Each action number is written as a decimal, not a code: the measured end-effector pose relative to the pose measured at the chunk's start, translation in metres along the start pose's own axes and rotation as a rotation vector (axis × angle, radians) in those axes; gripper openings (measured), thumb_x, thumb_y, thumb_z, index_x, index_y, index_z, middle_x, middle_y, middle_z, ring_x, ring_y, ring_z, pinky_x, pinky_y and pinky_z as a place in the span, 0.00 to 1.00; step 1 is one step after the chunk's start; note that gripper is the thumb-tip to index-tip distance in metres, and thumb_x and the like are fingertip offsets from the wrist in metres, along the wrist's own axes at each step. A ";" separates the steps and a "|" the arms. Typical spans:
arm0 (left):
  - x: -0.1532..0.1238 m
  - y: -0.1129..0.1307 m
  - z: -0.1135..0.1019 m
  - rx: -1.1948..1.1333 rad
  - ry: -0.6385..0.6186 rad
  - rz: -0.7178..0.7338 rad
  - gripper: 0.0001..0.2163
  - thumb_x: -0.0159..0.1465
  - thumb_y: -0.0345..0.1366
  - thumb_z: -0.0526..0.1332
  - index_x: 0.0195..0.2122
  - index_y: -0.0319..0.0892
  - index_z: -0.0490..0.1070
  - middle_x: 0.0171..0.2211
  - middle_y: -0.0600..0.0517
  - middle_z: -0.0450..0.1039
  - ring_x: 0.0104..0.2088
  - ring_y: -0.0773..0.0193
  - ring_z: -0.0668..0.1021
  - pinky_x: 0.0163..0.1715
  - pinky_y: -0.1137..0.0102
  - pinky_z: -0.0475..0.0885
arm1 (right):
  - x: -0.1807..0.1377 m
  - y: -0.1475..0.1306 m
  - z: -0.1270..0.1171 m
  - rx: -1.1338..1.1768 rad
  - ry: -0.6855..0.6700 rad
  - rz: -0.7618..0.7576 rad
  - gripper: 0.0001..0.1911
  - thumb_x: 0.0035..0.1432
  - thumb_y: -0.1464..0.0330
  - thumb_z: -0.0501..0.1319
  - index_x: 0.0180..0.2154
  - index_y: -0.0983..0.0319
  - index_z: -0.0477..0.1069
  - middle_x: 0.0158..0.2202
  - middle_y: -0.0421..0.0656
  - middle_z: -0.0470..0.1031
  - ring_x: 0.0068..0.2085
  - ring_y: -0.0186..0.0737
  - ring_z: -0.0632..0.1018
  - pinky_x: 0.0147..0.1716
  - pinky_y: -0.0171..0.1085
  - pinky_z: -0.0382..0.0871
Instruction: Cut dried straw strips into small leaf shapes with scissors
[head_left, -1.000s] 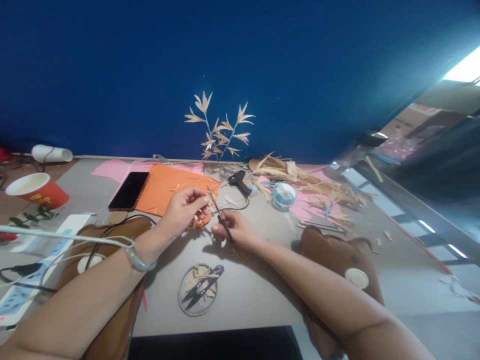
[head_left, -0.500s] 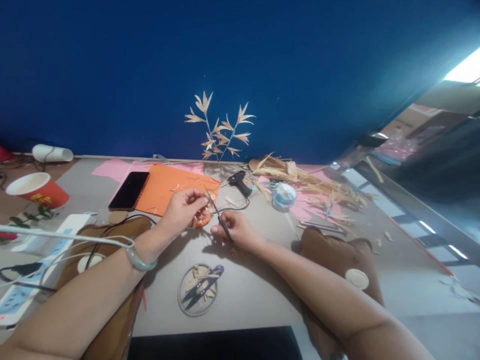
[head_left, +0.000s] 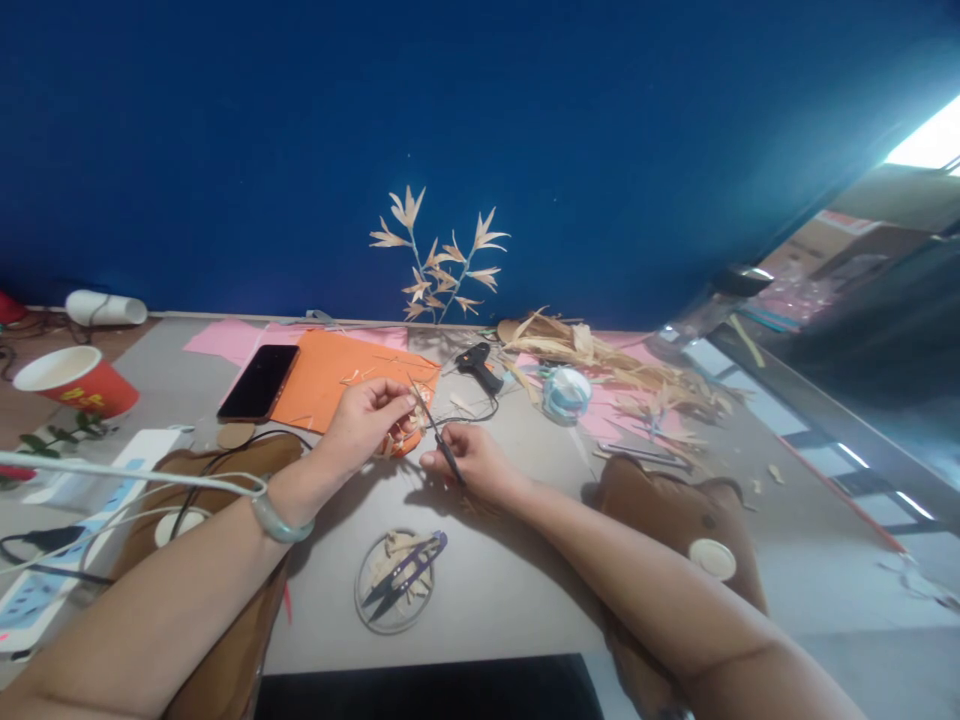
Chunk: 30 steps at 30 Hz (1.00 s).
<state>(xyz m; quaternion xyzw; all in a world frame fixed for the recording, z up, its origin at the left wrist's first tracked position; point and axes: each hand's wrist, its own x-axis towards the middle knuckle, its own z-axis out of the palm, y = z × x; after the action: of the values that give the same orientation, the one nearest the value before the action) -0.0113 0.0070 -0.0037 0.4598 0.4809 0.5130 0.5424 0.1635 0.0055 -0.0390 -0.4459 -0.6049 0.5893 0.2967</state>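
Observation:
My right hand (head_left: 472,460) is closed around small black-handled scissors (head_left: 439,435), whose thin blades point up and left toward my left hand. The fingers of my left hand (head_left: 367,415) pinch a small pale straw piece (head_left: 415,412) right at the blade tips. Both hands hover just above the grey table (head_left: 495,580), near the front edge of an orange paper sheet (head_left: 337,370). A pale bangle circles my left wrist.
A round dish (head_left: 397,582) with purple snips lies near me. A black phone (head_left: 259,382), red paper cup (head_left: 75,380), black glue gun (head_left: 480,365), tape roll (head_left: 566,390), straw pile (head_left: 600,355), brown cushions and a white power strip (head_left: 45,570) surround the hands. A straw sprig (head_left: 439,255) decorates the blue wall.
The scissors' blades have shifted slightly left toward the straw piece in my left fingers; both hands otherwise stay in place.

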 end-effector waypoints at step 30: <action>0.002 0.001 0.001 -0.042 0.011 -0.033 0.14 0.49 0.42 0.69 0.28 0.39 0.69 0.20 0.55 0.71 0.20 0.70 0.73 0.19 0.76 0.68 | 0.003 0.001 -0.005 -0.036 -0.050 -0.036 0.26 0.44 0.48 0.67 0.24 0.61 0.58 0.17 0.33 0.64 0.20 0.28 0.65 0.19 0.30 0.57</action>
<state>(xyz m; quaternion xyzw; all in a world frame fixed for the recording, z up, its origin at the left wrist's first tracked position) -0.0105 0.0093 -0.0032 0.4373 0.4805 0.5163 0.5579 0.1666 0.0097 -0.0402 -0.4254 -0.6305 0.5838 0.2839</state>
